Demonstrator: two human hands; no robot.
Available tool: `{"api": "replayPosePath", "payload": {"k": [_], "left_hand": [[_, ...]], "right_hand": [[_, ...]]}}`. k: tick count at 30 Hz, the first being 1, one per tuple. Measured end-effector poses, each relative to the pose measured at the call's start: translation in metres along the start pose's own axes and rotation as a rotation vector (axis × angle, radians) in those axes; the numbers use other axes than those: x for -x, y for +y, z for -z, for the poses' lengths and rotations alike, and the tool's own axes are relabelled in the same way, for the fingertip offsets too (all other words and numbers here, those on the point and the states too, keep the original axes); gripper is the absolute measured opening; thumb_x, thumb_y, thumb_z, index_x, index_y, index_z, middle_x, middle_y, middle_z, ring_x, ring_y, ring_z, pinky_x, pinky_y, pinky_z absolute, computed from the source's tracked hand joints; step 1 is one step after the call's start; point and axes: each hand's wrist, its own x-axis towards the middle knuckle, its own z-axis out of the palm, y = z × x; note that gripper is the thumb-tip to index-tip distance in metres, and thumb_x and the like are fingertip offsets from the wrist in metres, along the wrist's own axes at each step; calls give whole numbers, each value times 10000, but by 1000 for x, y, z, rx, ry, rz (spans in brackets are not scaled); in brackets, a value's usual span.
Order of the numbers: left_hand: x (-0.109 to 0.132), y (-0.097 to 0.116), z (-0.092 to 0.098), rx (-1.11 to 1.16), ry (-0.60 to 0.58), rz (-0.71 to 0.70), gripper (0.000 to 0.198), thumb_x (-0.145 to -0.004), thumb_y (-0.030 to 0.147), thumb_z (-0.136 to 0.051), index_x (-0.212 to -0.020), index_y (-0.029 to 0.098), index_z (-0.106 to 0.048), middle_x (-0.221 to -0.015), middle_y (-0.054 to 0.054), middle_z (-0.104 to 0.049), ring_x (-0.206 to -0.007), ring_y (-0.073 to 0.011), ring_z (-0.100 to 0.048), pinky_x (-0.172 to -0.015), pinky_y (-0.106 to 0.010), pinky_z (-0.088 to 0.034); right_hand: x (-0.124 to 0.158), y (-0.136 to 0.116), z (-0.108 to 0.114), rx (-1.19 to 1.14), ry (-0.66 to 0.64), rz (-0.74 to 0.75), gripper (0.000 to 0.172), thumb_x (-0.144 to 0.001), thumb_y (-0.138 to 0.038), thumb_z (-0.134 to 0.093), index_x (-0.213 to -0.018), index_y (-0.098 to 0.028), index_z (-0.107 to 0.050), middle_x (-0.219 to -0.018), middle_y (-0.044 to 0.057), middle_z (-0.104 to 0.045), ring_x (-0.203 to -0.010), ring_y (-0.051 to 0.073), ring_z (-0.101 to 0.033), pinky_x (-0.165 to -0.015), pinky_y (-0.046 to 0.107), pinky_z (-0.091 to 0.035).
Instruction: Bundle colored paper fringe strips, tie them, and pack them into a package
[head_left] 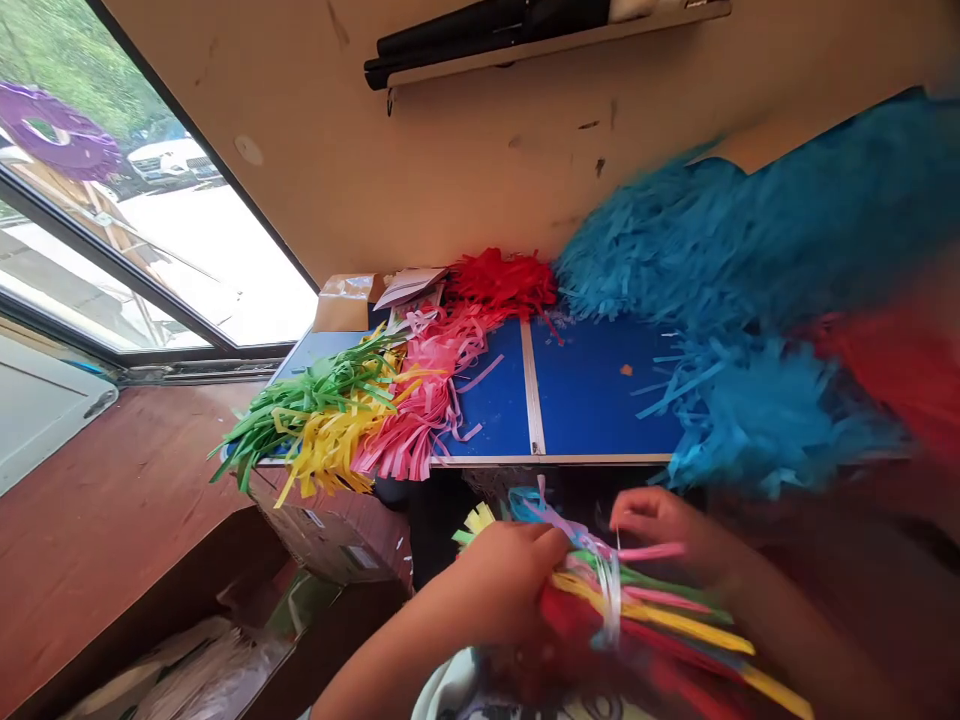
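Left hand, in head view, curls round streamer bundle before our shirt, below edge of blue table; right hand pinches thin end of pale tie, it seems. We judge bundle light, soft, crushable, strips apt to slide; best gripped beside tied waist.

A brown packet lies at the blue table's far left corner, papers beside it; a cardboard box stands below the near left corner. Outside the window, a white car.
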Motion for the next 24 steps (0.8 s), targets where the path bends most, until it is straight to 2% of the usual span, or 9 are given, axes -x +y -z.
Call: {"api": "replayPosePath", "payload": {"k": [2,5,7,9,13,17,19,21,24], "left_hand": [[-9,6,-4,-145,-82,30,229,-695,200,-572,-916,166,-525,-874,-82,-637,-739,-235,-612,-615,-288,-437],[-25,5,-12,-274,-124,107,282,-697,171,-568,-973,136,-525,-898,-117,-634,-772,-268,-620,-636,-328,-464],[-34,1,-15,-309,-122,177,315,-683,163,-596,-987,122,-525,-906,-130,-628,-784,-277,-620,-647,-336,-470],[-37,-6,-15,-302,-90,270,335,-667,144,-615,-988,118,-522,-907,-131,-625,-777,-273,-622,-646,-329,-467],[-32,-20,-7,-157,49,377,254,-701,152,-571,-949,156,-519,-889,-94,-636,-774,-255,-626,-606,-288,-431],[-26,-28,-4,-11,241,460,203,-728,158,-525,-929,185,-509,-929,-75,-637,-815,-239,-616,-603,-269,-390],[-25,-29,-5,102,320,464,170,-732,165,-535,-900,183,-509,-894,-65,-639,-801,-220,-606,-606,-257,-379],[-24,-27,-6,274,389,386,139,-740,199,-556,-868,183,-507,-838,-39,-637,-769,-190,-592,-600,-237,-377],[-21,-24,-7,459,415,216,103,-745,232,-563,-794,178,-491,-775,-10,-616,-699,-145,-563,-574,-206,-375]], "right_hand": [[-9,-17,18,161,-114,-59,293,-691,-438,-584,-654,-150,-621,-648,15,-581,-638,141,-510,-625,263,-390],[-12,-44,31,274,-123,-149,249,-708,-386,-554,-646,-148,-590,-615,-5,-545,-587,116,-453,-554,235,-333],[-5,-57,24,321,-79,-167,232,-734,-364,-517,-642,-155,-560,-617,-7,-536,-584,117,-445,-537,231,-318],[8,-61,6,363,-9,-131,238,-777,-353,-459,-642,-168,-527,-634,-3,-545,-606,128,-465,-548,236,-329],[41,-42,-45,396,162,-14,283,-858,-342,-368,-656,-190,-496,-675,4,-577,-651,142,-517,-593,243,-365],[56,-9,-84,221,274,25,341,-886,-406,-346,-674,-202,-518,-675,9,-591,-636,137,-548,-605,222,-411],[52,1,-91,119,346,3,382,-870,-474,-360,-685,-202,-554,-702,28,-614,-672,154,-569,-634,229,-433],[42,6,-88,27,424,-44,431,-835,-550,-375,-740,-195,-601,-751,52,-639,-730,184,-585,-665,256,-447],[23,7,-67,-74,349,-80,523,-787,-633,-369,-799,-178,-627,-722,63,-633,-700,209,-578,-620,296,-444]]}}
